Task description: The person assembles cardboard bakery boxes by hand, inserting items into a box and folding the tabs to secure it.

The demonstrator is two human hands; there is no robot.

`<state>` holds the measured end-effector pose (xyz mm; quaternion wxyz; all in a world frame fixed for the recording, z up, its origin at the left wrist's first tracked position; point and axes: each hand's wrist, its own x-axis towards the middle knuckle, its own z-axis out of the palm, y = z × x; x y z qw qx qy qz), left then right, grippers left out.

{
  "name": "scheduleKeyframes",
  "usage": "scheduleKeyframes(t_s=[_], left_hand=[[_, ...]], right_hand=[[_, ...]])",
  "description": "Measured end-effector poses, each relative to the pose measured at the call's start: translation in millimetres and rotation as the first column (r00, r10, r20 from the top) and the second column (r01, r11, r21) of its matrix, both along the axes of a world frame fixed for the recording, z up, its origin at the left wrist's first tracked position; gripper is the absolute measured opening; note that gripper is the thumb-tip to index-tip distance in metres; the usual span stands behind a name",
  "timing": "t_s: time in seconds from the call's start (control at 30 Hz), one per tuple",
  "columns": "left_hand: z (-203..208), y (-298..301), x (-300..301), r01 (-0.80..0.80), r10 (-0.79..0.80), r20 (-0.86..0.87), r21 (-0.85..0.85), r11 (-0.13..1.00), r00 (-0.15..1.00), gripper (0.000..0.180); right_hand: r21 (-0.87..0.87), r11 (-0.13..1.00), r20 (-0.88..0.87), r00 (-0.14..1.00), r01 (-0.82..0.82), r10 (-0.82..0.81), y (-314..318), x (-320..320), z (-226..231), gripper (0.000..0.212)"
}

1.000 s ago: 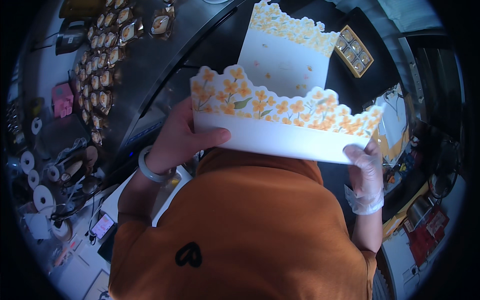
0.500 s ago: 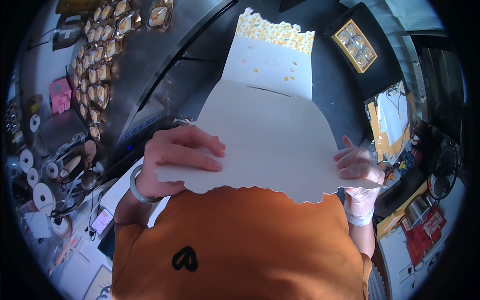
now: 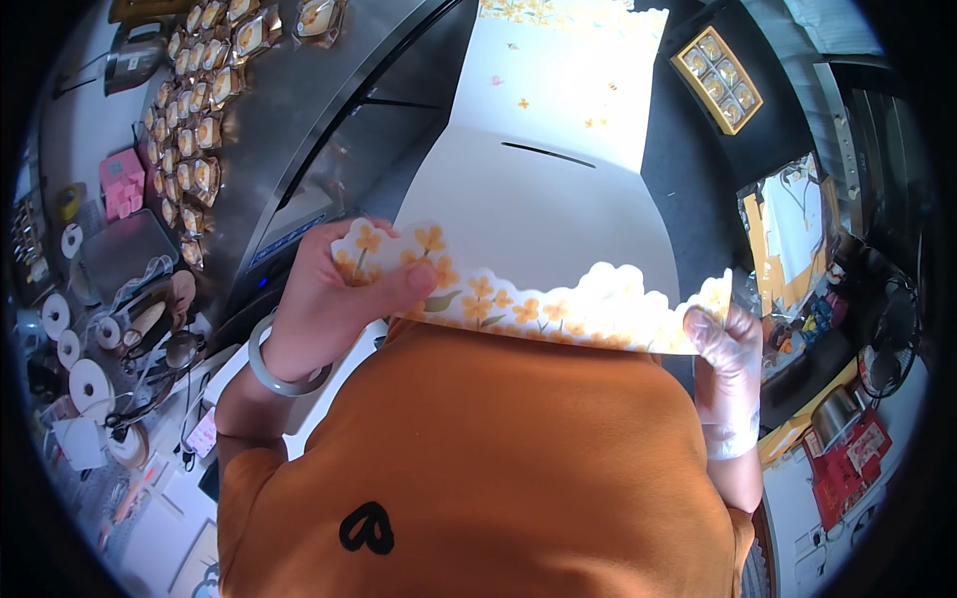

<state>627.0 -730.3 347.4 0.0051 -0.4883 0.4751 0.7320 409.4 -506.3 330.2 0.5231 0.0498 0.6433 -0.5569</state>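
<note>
A white cardboard box sleeve [image 3: 538, 214] printed with yellow flowers stretches out in front of me. A slit runs across its middle, and its far panel carries small flowers. The near edge, a scalloped flower border, is folded up toward me. My left hand [image 3: 334, 289], bare with a pale bangle at the wrist, pinches the left end of this border, thumb on the flowered face. My right hand [image 3: 728, 349], in a clear plastic glove, grips the right end with its thumb in front. Fingers behind the card are partly hidden.
Several wrapped pastries [image 3: 204, 130] lie on the dark counter at far left. A yellow box of round items [image 3: 718, 80] stands at far right. Ribbon rolls [image 3: 90, 384] and a pink box [image 3: 123, 184] are at left; a red packet [image 3: 847, 448] lies at right.
The near border has been folded upward, so its flowered face now shows. Both hands have shifted from lying on the card to pinching its ends, and the sleeve's far end has moved farther away.
</note>
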Motion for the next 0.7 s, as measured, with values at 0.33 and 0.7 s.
scheduleKeyframes(t_s=[0.33,0.7], left_hand=[[-10,-18,-22,0.191,-0.187,0.065,-0.064,0.98,0.98,0.04],[-22,-7,-17,0.526,-0.658,0.507,-0.828,-0.193,0.557,0.052]], right_hand=[[0.648,0.362,-0.717,-0.378,-0.67,0.586,-33,-15,12,0.05],[0.558,0.372,-0.802,-0.368,-0.742,0.47,-50,-4,-25,0.049]])
